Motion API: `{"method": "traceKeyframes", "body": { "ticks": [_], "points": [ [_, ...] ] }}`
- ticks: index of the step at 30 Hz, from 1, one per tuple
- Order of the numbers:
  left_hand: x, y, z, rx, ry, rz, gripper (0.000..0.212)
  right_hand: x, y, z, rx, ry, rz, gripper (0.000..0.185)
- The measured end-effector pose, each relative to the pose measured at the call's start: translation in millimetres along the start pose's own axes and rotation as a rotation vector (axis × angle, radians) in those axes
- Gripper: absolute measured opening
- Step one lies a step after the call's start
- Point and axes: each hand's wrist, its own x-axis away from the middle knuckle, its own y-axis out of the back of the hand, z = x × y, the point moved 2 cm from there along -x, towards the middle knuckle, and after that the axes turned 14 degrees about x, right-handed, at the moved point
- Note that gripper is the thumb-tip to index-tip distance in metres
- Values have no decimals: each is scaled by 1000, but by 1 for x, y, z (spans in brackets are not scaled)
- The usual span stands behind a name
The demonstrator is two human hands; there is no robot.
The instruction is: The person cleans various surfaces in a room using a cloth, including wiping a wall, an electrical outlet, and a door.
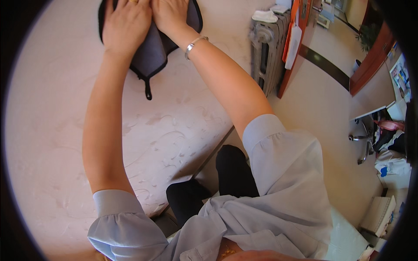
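A dark grey fabric item with black bound edges [148, 53] lies against the pale, floral-patterned surface in front of me, cut off by the top of the picture. A short black loop [148, 89] sticks out from its lower corner. My left hand [127, 26], with a ring on one finger, rests on the left part of the fabric. Right beside it, my right hand [169, 14] lies on the fabric, and a silver bracelet [190, 48] circles that wrist. The fingertips of both hands are out of the picture, so any grip on the fabric is hidden.
A grey finned radiator [267, 49] with white cloths on top stands right of the patterned surface [156, 130], beside an open reddish-brown door [298, 42]. Farther right are a desk [375, 94], a wheeled chair base [365, 138] and a white box-like object [378, 215].
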Motion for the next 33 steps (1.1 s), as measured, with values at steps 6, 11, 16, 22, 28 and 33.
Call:
{"method": "traceKeyframes", "body": {
  "ticks": [6,11,16,22,28,33],
  "points": [
    [22,-24,-28,26,-71,97,51,56,4,-33,21,-9,29,54],
    [64,-86,-91,142,-167,325,58,145,0,-95,34,-163,143,55],
    [105,-132,-148,201,-212,425,53,223,-4,-134,41,-325,162,62],
    [158,-144,-189,228,-312,488,62,313,-10,-153,81,-470,256,61],
    [221,-137,-217,173,-524,582,62,409,4,-120,282,-562,419,72],
    [267,-108,-197,484,-132,545,55,413,13,-65,115,-602,373,69]
  ]
}}
